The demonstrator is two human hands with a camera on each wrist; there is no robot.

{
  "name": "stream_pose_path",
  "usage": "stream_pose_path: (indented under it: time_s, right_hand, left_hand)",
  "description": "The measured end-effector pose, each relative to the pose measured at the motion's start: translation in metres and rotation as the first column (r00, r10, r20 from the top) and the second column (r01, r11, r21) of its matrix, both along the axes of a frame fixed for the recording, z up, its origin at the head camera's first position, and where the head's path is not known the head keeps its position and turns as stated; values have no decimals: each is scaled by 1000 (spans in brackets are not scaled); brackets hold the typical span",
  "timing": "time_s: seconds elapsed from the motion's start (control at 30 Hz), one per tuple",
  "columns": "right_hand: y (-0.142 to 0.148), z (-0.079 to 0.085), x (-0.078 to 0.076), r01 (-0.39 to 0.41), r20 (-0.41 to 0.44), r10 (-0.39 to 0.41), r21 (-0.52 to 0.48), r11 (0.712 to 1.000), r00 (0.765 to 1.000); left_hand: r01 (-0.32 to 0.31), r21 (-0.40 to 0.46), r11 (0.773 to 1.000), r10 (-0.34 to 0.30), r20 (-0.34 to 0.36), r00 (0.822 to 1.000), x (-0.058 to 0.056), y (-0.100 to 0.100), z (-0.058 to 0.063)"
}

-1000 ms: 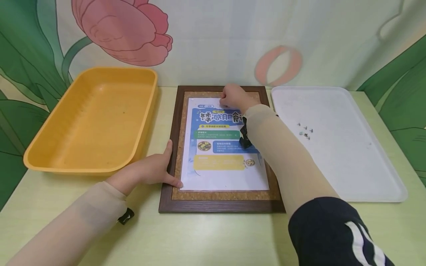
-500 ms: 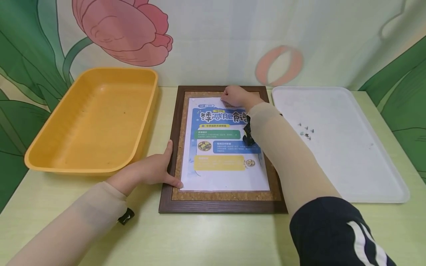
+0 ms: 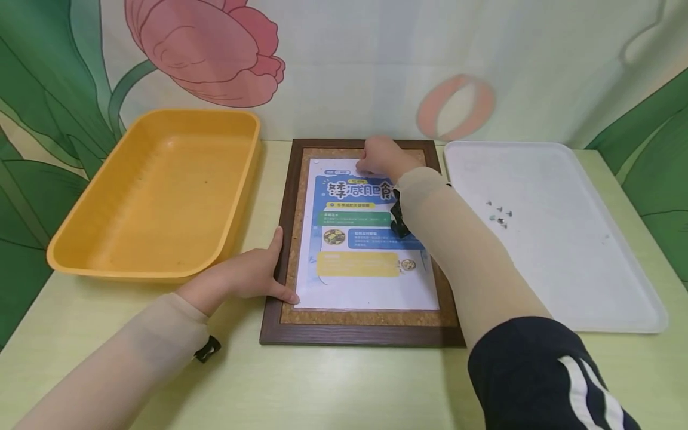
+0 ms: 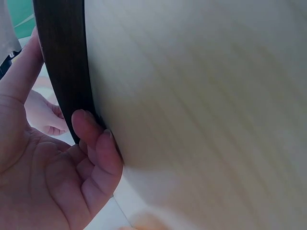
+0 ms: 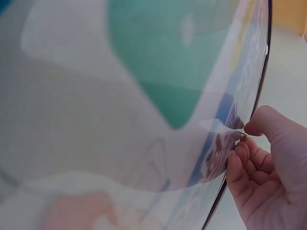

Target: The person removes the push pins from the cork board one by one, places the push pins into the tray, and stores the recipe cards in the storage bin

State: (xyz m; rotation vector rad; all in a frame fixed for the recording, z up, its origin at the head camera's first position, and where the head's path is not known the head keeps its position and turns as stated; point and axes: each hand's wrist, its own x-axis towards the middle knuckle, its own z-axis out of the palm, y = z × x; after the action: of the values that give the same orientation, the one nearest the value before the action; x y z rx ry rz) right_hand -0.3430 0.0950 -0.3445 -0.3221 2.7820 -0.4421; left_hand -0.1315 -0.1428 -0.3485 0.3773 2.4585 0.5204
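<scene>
A cork board (image 3: 365, 318) with a dark brown frame lies flat on the table, and a printed poster (image 3: 371, 292) covers most of its cork. My left hand (image 3: 247, 275) grips the board's left side, thumb over the frame near the poster's lower left corner. In the left wrist view, curled fingers (image 4: 103, 148) touch the frame's outer edge. At the poster's top edge, my right hand (image 3: 384, 158) pinches a small thumbtack (image 5: 244, 136) between thumb and finger against the sheet. Whether its point is in the cork is hidden. Another tack (image 3: 316, 162) sits at the poster's upper left corner.
A white tray (image 3: 570, 257) stands right of the board, with several loose thumbtacks (image 3: 500, 215) on it. On the left is a yellow plastic basin (image 3: 150, 203). A curtain (image 3: 355, 71) with printed flowers hangs behind the table (image 3: 344, 388).
My right wrist has turned slightly to and fro while the fingers stayed at the poster's top edge. My left hand keeps its hold. The head view has shifted a little.
</scene>
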Motion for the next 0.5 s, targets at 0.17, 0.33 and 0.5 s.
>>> stream_pose_path:
  time_s: [0.17, 0.33, 0.5]
  right_hand:
    - [6, 1, 0, 25, 16, -24, -37, 999, 1000]
    - [16, 1, -1, 22, 39, -17, -118, 993, 999]
    - [27, -3, -2, 25, 76, -5, -267, 963, 997]
  left_hand:
    - [2, 4, 1000, -2, 1, 1000, 0, 2, 1]
    - [4, -6, 1000, -4, 0, 1000, -1, 2, 0]
    - [2, -13, 1000, -2, 3, 1000, -1, 1, 0]
